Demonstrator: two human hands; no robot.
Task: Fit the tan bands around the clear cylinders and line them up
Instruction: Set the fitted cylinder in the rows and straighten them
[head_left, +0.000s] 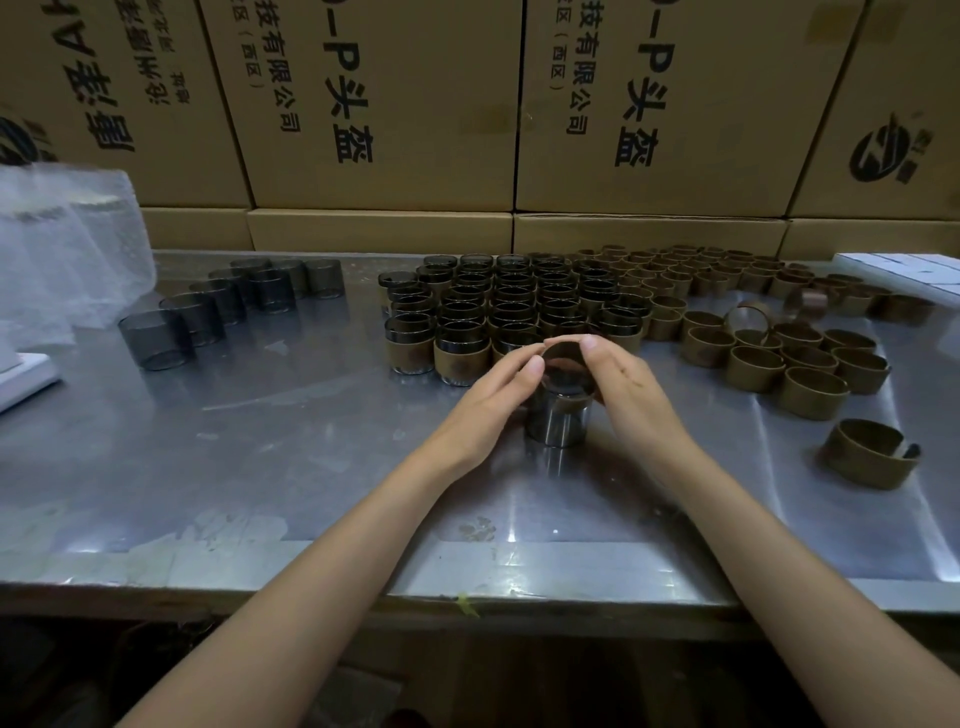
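Observation:
A clear smoky cylinder (557, 423) stands upright on the steel table in front of me. A tan band (566, 347) sits around its top rim. My left hand (498, 395) grips the band from the left and my right hand (626, 384) from the right, fingertips meeting over the rim. Behind them, several banded cylinders (498, 306) stand in tight rows. Bare cylinders (208, 312) line up at the left. Loose tan bands (753, 332) lie in a spread at the right.
One open, split band (870, 453) lies apart at the right. Cardboard boxes (395, 104) wall off the back. Bubble wrap (62, 249) and a white box (26, 374) sit at the far left, white boxes (904, 267) at the far right. The table's front edge (467, 592) is near.

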